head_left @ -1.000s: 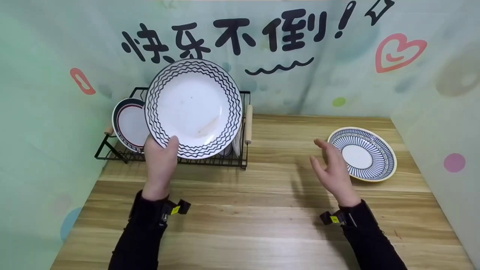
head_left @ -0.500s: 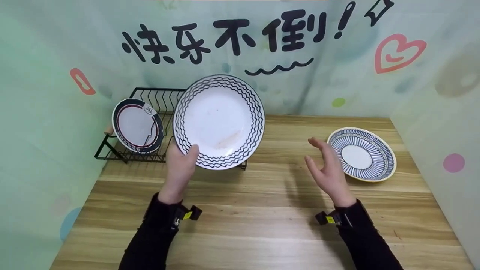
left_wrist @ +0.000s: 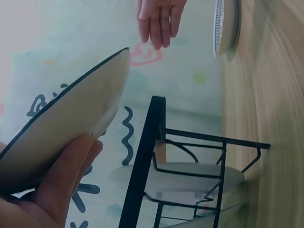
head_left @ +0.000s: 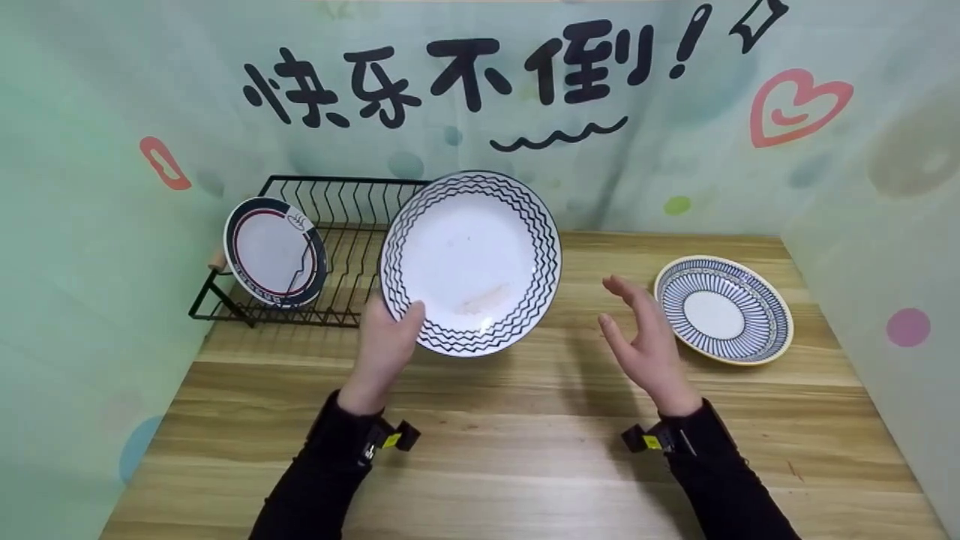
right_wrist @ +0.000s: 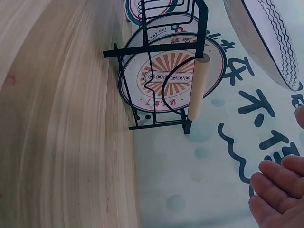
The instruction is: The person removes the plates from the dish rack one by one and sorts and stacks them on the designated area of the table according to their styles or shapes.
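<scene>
Head view: left hand (head_left: 386, 349) pinching plate (head_left: 471, 262) rim above table (head_left: 525, 450), beside rack (head_left: 330, 247); right hand (head_left: 646, 345) nearby, fingers apart, holding nothing.

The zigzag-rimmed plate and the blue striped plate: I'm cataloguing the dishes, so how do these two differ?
The zigzag-rimmed plate is held up in the air, tilted toward the camera, gripped at its lower edge by the left hand; the blue striped plate lies flat on the table, untouched. The zigzag-rimmed plate has black wavy lines round a wide white centre with a faint smear; the blue striped plate has radiating blue lines, a small white centre and a yellowish edge. Both are round.
</scene>
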Demonstrator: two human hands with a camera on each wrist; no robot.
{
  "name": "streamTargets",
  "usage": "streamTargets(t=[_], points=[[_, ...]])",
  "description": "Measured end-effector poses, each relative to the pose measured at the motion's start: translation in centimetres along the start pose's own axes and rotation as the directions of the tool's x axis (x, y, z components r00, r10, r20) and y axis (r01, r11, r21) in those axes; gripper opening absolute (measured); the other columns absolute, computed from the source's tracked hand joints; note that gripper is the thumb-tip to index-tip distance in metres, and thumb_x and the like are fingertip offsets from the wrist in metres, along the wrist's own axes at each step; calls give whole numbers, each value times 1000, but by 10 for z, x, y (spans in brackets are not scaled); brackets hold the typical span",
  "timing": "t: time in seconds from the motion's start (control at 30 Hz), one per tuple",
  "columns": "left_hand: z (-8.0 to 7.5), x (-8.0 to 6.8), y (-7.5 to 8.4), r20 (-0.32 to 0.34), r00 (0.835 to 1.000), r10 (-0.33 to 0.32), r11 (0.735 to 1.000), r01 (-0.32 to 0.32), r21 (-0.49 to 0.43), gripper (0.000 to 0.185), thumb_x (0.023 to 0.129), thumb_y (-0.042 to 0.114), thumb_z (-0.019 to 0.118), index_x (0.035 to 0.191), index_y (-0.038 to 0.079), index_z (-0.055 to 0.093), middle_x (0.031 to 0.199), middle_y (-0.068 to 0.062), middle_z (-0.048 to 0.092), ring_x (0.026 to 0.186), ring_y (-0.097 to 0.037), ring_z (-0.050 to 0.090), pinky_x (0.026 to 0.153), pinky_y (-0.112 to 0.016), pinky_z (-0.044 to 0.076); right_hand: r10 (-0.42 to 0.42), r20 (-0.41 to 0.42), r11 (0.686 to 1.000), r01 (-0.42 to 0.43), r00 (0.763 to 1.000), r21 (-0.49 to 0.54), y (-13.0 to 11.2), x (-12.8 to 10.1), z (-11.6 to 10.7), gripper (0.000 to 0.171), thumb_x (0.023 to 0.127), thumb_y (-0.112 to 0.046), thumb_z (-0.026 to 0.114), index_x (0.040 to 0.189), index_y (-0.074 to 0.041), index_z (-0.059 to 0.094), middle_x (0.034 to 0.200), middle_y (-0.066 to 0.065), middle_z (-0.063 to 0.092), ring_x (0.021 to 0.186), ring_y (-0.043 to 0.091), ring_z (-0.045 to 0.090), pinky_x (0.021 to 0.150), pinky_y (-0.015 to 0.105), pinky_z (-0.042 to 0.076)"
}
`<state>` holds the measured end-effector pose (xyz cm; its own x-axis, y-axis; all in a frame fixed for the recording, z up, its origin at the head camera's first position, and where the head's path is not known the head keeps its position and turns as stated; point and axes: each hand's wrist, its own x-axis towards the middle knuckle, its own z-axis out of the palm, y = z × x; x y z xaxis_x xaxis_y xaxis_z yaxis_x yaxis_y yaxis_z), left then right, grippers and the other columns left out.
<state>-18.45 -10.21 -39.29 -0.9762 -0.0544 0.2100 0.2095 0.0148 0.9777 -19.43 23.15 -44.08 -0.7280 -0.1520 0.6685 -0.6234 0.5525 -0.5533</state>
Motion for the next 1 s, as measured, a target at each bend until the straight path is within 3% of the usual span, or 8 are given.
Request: streamTargets(t=[0.2, 0.43, 0.63, 0.87, 1.0], points=[[8, -3, -4, 36, 999, -21, 1000, 21, 1, 42, 87, -4, 53, 130, -3, 53, 117, -14, 65, 103, -26, 61, 92, -36, 53, 2, 7, 999, -2, 1000, 40, -3, 1, 4, 50, 91, 1, 65, 137, 10, 48, 133, 19, 58, 125, 31, 51, 110, 36, 38], [18, -6, -7, 57, 998, 11, 1000, -10, -19, 46, 86, -6, 52, 132, -10, 48, 121, -21, 62, 108, -32, 61, 94, -38, 53, -2, 7, 995, 1, 1000, 99, -10, 2, 8, 52, 91, 4, 64, 139, 9, 46, 133, 20, 58, 124, 32, 53, 109, 33, 39], [24, -8, -11, 76, 997, 33, 999, -36, 33, 41, 86, -4, 54, 127, -10, 53, 117, -21, 64, 105, -31, 62, 94, -38, 53, -12, -8, 994, 13, 1000, 107, -24, 5, 10, 51, 87, 11, 64, 135, 13, 47, 127, 24, 60, 116, 37, 57, 105, 28, 42], [30, -10, -16, 126, 987, 95, 995, -99, 20, 41, 87, -5, 54, 127, -12, 52, 122, -24, 62, 111, -34, 61, 96, -37, 52, 26, 3, 982, -26, 1000, 187, -54, 13, 5, 46, 88, 15, 58, 131, 22, 42, 116, 33, 58, 101, 38, 60, 94, 25, 51], [33, -12, -19, 156, 981, 116, 993, -119, 10, 43, 87, -5, 54, 129, -12, 52, 124, -25, 61, 112, -35, 61, 96, -36, 52, 81, 6, 980, -80, 997, 180, -40, 9, 9, 46, 91, 11, 58, 134, 17, 44, 113, 28, 59, 96, 31, 62, 84, 22, 55]])
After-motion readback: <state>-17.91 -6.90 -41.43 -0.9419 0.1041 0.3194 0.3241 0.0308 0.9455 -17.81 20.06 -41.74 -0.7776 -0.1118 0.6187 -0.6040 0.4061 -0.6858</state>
